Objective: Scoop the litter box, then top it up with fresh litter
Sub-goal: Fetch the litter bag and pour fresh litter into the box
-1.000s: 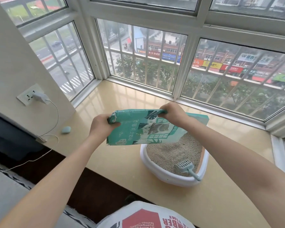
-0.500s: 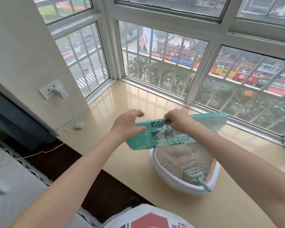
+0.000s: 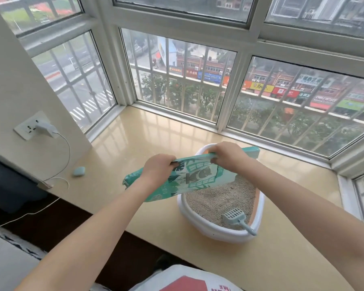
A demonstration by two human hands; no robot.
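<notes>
- Item: litter bag (image 3: 200,177), teal, printed with a cat figure. Held in the air above the 10 o'clock part of the litter box (image 3: 198,222); its lower face overlaps the box's far-left rim.
- Long axis of bag: runs from about 8 o'clock (crumpled end, out over the sill (image 3: 135,211)) to 2 o'clock (squared end, over the box's far rim).
- Left hand (image 3: 157,168): fingers curled over the bag's top edge, gripping it nearer the 8 o'clock end.
- Right hand (image 3: 229,154): fingers curled over the same edge nearer the 2 o'clock end, gripping it; this hand sits directly over the box, so is the nearer of the two to the litter (image 3: 216,198).
- Opening of bag: cannot tell which end is open, or whether any litter is falling.
- Litter box: white, oval, on the sill at 4 o'clock from the hands; granules cover its floor.
- Scoop (image 3: 234,216): pale blue, slotted, lying in the litter at the box's 5 o'clock end, handle propped on the rim; neither hand touches it.
- Judgement: top-up step in hand. The pour turns on tipping whichever end is open down toward 4 o'clock, where the box lies beneath.
</notes>
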